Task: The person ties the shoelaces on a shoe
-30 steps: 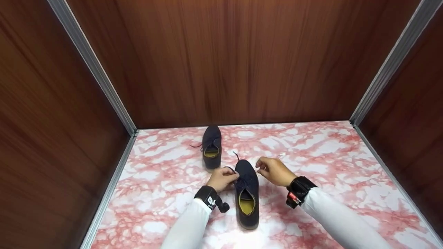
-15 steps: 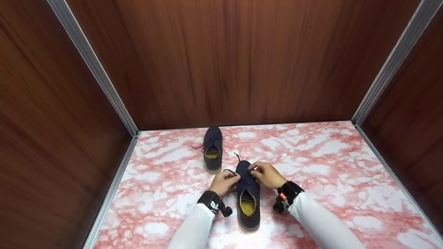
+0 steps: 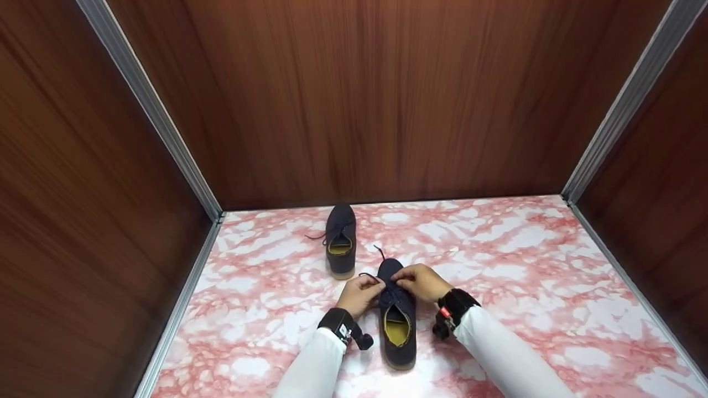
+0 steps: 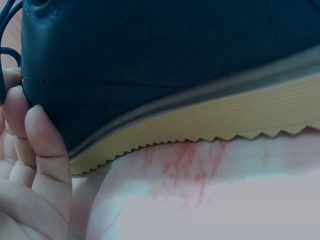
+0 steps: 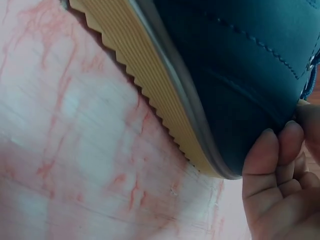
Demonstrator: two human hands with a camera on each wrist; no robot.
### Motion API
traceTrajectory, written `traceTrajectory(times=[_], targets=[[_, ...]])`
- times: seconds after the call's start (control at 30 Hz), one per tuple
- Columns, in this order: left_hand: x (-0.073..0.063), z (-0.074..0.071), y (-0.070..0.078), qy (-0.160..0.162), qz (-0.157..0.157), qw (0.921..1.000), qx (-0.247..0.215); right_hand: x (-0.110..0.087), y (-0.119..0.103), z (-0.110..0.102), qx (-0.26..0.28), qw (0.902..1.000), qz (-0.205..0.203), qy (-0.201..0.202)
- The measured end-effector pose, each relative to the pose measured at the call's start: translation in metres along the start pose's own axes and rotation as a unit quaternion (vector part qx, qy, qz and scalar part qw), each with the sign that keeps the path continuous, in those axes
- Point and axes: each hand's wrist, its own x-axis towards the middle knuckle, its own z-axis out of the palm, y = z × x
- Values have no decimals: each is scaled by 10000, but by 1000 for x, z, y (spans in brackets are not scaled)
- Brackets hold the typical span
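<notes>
A dark navy lace-up shoe (image 3: 399, 354) with a yellow insole stands on the marbled surface, toe pointing away. At its left side my left hand (image 3: 358, 293) pinches one shoelace (image 4: 11, 51), whose free end arches beyond the fingertips. My right hand (image 3: 425, 283) has its thumb and finger closed together at the shoe's front, pinching the other shoelace; that grip is mostly hidden. In the right wrist view, its other fingertips (image 5: 290, 137) touch the shoe's side. A loose lace end (image 3: 379, 252) sticks out past the toe.
The matching navy shoe (image 3: 342, 264) stands farther back and slightly left, its lace trailing left. Brown wood-grain panels (image 3: 354, 105) rise behind and at both sides, with grey metal strips (image 3: 155, 110) along their corners. Pink-and-white marbling covers the surface (image 3: 514, 265).
My right hand has come in from the right to the shoe's front, and its thumb and finger have closed there. The left hand keeps its pinch on the lace, almost in place.
</notes>
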Motion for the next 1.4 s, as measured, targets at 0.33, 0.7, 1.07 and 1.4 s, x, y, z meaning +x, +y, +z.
traceTrajectory(times=[0.33,0.7,1.07,1.4], targets=[[1,1,-1,73,69,9994,317,2,1,0,8,10000,-40,-53],[1,1,0,151,184,9981,574,2,5,-2,503,9985,56,-227],[0,2,1,150,180,9957,898,-4,5,-3,1499,9846,904,50],[-1,2,3,210,190,9946,1000,-6,9,-5,3035,9431,1345,190]])
